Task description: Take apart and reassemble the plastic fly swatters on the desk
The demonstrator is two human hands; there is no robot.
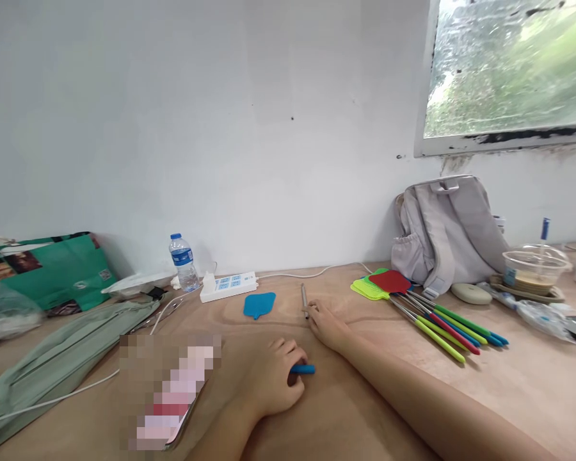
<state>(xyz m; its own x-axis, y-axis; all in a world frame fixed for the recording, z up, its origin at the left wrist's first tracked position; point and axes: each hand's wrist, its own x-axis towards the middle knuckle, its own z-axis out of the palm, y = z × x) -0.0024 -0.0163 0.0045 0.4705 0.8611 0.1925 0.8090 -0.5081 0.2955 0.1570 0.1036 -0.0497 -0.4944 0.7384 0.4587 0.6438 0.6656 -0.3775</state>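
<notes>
**Light touch, roll risk**

On the counter [523, 400], flyswatters [454, 332] fan out at right; a blue swatter head [259, 305] lies left of a silver rod [304, 296]. The right grip [327, 323] touches that rod, pinching or not I cannot tell; a nudge might roll it. The left grip [281, 374] encloses a blue handle [304, 369]; loosened, it could slip.

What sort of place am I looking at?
Probably a casual indoor workroom, though its exact use isn't clear: a white plastic power strip, a light-grey fabric backpack and a clear plastic drink cup share the brown, wooden-looking table.
</notes>
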